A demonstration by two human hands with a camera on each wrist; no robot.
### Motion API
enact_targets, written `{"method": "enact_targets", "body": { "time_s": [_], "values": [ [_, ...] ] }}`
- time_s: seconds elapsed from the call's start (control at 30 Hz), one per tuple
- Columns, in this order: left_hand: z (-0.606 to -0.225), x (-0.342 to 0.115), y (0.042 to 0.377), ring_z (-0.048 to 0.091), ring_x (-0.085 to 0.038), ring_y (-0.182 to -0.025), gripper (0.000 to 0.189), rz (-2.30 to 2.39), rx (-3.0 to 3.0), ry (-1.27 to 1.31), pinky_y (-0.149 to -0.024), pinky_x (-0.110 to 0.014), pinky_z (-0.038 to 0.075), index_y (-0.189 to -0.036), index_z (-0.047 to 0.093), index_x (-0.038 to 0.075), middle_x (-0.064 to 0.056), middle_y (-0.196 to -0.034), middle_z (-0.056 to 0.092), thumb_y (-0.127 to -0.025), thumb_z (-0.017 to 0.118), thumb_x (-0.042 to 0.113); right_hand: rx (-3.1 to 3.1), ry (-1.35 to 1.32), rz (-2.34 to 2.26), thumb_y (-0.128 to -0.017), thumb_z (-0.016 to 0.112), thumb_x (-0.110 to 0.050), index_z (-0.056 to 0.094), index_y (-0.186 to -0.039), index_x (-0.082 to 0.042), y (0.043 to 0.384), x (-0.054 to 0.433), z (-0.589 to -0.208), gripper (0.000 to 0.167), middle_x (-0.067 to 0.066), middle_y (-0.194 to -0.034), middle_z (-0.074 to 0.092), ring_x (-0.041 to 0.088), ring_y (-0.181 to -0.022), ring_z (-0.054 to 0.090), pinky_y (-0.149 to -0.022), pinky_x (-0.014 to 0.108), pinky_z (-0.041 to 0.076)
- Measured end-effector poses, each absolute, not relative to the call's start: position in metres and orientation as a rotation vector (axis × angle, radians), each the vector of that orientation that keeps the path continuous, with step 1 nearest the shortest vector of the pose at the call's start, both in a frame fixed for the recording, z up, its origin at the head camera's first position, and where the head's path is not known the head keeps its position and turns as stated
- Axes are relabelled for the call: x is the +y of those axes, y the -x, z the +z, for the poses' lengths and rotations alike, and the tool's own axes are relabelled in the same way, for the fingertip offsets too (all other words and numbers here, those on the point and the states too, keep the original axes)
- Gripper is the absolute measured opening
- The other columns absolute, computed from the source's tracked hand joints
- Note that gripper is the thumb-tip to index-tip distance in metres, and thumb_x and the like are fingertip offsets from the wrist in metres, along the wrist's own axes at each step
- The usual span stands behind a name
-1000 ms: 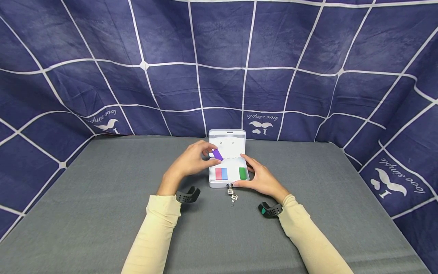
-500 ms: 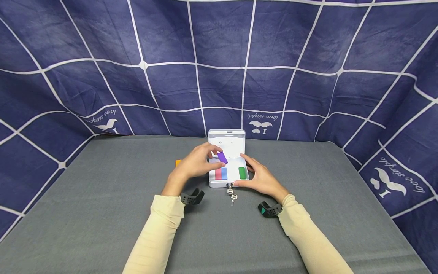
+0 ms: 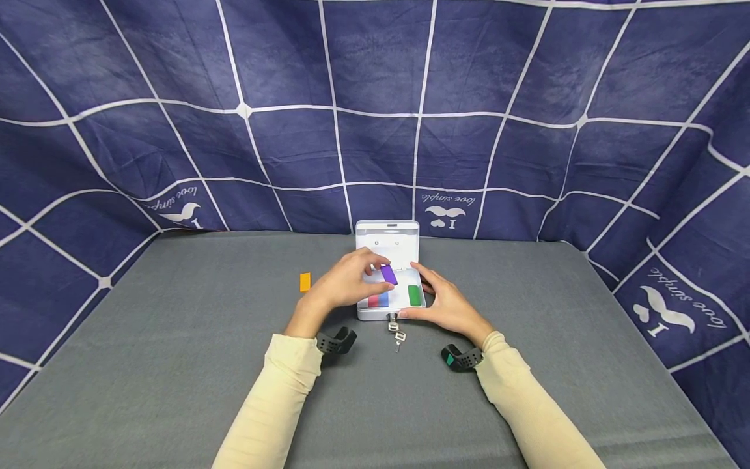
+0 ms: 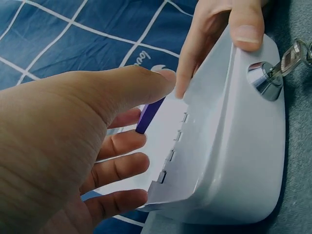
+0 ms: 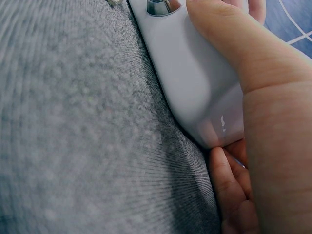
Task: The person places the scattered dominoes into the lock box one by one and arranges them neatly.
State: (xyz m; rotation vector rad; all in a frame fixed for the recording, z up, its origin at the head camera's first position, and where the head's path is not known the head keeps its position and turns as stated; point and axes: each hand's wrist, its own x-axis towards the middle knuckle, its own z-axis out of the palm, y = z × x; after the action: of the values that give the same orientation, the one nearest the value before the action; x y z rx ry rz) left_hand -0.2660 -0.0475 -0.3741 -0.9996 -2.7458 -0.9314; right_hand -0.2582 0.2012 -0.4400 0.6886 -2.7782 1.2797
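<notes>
A white metal cash box (image 3: 375, 315) stands with its lid (image 3: 388, 233) raised at the back. My left hand (image 3: 342, 281) pinches a thin purple block (image 3: 389, 275) between thumb and fingertips, over the open box. In the left wrist view the purple block (image 4: 149, 116) is tilted, its upper end behind the thumb. Inside the box are a green block (image 3: 415, 296) at the right, and a pink-red block (image 3: 372, 302) and a light blue block (image 3: 383, 300) at the left, partly hidden by the left hand. My right hand (image 3: 448, 306) grips the box's right side, thumb on the front rim.
An orange block (image 3: 305, 282) lies on the grey cloth (image 3: 193, 339) left of the box. Keys (image 3: 400, 337) hang from the lock (image 4: 264, 81) at the box's front. A blue curtain (image 3: 375, 150) with white lines rises behind the table.
My left hand has moved right with the purple block, farther over the box, covering more of the pink-red and light blue blocks. The orange block has come into view behind it. The right hand stays put.
</notes>
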Motion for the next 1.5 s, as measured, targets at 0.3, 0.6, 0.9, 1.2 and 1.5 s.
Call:
{"method": "enact_targets", "body": {
  "time_s": [0.3,0.6,0.9,1.2,1.5],
  "values": [
    [-0.379,-0.038,0.265,0.060,-0.021,-0.095,0.042,-0.900,-2.733,1.061,-0.082,-0.033,0.049,-0.117,0.069,0.005,-0.007,-0.107,0.062,-0.084,0.080,0.029,-2.774,-0.692,1.285,-0.067,0.084,-0.061,0.034,-0.154,-0.025,0.258,0.202,-0.441,0.106,0.008,-0.150,0.042,0.021,-0.122,0.056,-0.101,0.040,0.043],
    [-0.387,-0.029,0.264,0.060,-0.022,-0.100,0.042,-0.864,-2.750,1.074,-0.088,-0.035,0.047,-0.118,0.069,0.006,-0.007,-0.107,0.063,-0.084,0.079,0.029,-2.772,-0.691,1.285,-0.067,0.083,-0.062,0.034,-0.154,-0.025,0.258,0.202,-0.441,0.107,0.008,-0.150,0.041,0.021,-0.123,0.056,-0.102,0.039,0.043],
    [-0.394,-0.024,0.265,0.060,-0.022,-0.099,0.042,-0.846,-2.743,1.099,-0.087,-0.035,0.047,-0.118,0.069,0.006,-0.007,-0.107,0.063,-0.083,0.081,0.027,-2.770,-0.694,1.281,-0.068,0.083,-0.062,0.033,-0.154,-0.026,0.257,0.202,-0.441,0.105,0.008,-0.151,0.040,0.022,-0.123,0.056,-0.102,0.040,0.043],
    [-0.400,-0.021,0.267,0.060,-0.024,-0.098,0.042,-0.872,-2.699,1.102,-0.087,-0.036,0.046,-0.115,0.070,0.004,-0.009,-0.104,0.065,-0.081,0.082,0.026,-2.775,-0.694,1.280,-0.068,0.083,-0.060,0.034,-0.154,-0.026,0.258,0.201,-0.440,0.105,0.007,-0.151,0.041,0.020,-0.123,0.055,-0.102,0.037,0.043],
    [-0.400,-0.018,0.267,0.060,-0.023,-0.099,0.042,-0.890,-2.684,1.073,-0.090,-0.038,0.046,-0.114,0.071,0.005,-0.009,-0.105,0.065,-0.080,0.083,0.025,-2.771,-0.688,1.299,-0.068,0.084,-0.059,0.034,-0.154,-0.026,0.258,0.201,-0.440,0.105,0.006,-0.151,0.040,0.020,-0.124,0.055,-0.103,0.039,0.042]
  ]
}}
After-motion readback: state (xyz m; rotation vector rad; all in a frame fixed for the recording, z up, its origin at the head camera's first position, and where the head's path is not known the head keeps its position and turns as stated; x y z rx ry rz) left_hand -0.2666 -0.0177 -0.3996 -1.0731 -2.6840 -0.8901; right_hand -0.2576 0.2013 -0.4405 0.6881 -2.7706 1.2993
